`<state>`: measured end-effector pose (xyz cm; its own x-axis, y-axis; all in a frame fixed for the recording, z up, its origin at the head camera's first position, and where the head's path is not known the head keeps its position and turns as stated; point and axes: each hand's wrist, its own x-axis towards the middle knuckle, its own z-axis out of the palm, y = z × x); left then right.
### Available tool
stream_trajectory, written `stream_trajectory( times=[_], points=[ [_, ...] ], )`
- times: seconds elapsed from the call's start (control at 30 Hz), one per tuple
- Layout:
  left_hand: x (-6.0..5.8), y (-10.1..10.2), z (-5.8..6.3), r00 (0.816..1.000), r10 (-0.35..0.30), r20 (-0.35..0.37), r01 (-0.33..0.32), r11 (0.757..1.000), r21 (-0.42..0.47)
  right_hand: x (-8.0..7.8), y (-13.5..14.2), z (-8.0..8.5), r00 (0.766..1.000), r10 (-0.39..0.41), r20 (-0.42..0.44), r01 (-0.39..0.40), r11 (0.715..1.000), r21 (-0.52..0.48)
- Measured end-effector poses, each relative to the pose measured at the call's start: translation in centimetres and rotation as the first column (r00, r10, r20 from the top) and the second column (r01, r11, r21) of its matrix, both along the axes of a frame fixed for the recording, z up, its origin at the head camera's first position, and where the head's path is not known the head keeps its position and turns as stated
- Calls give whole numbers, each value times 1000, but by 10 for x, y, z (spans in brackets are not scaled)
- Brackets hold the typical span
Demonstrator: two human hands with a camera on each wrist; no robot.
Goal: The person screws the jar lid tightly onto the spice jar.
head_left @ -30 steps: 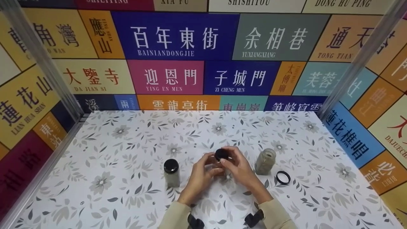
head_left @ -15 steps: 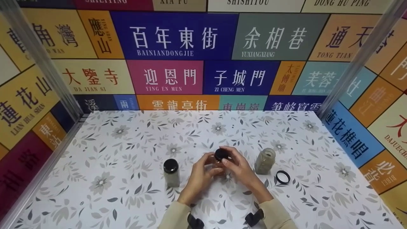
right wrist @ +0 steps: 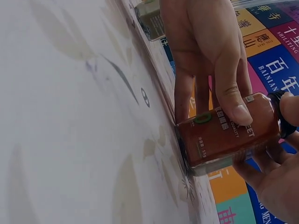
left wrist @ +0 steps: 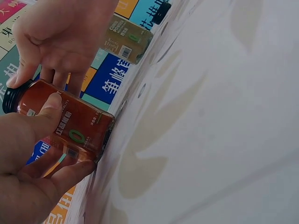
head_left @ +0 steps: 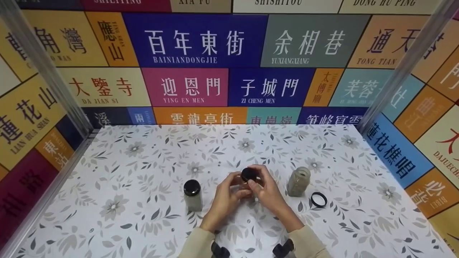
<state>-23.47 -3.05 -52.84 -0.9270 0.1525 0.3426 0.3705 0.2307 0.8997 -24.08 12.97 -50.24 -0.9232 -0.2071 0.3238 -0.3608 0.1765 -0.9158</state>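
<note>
A glass spice jar of red-brown powder [left wrist: 91,119] stands upright on the table between both hands. My left hand [head_left: 228,195] grips its body, thumb across the label in the left wrist view. My right hand [head_left: 268,191] pinches the jar's black cap [head_left: 249,173] between thumb and fingers. Right of the hands stands an uncapped jar [head_left: 298,182] of greenish-brown powder, its label reading cumin powder in the left wrist view. Beside that jar lies a black ring-shaped lid [head_left: 318,199]. To the left is another jar [head_left: 194,202], with a black cap on.
A white tabletop [head_left: 150,150] with a grey floral print lies under everything. Panels with coloured sign lettering [head_left: 197,39] rise behind it and along both sides. Clear upright posts [head_left: 57,71] stand at the two back corners.
Both hands stay at the jar. The right thumb and fingers shift slightly around the black cap, while the other jars and the loose lid stay where they were.
</note>
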Motion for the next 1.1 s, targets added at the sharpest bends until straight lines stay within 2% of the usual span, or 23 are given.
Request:
stream_trajectory(
  times=[0.2,0.33,0.6,0.7,0.93,1.1],
  points=[
    [2,1,1,1000,4,1,-4,1000,-2,2,-3,0,999,-43,-16,43,999,14],
    [3,3,3,1000,28,-4,-28,999,-29,3,-5,0,998,-64,-22,65,997,43],
    [3,7,1,996,66,-67,-69,997,-43,6,-7,-3,996,-86,-12,87,993,79],
    [3,8,0,997,63,-50,-64,998,-26,6,-7,-5,996,-87,-19,88,992,86],
    [2,6,3,997,13,73,-17,999,51,6,-7,-6,998,-53,21,53,999,13],
    [2,6,6,996,21,92,-25,999,41,6,-5,-1,998,-24,54,25,999,-30]
  ],
)
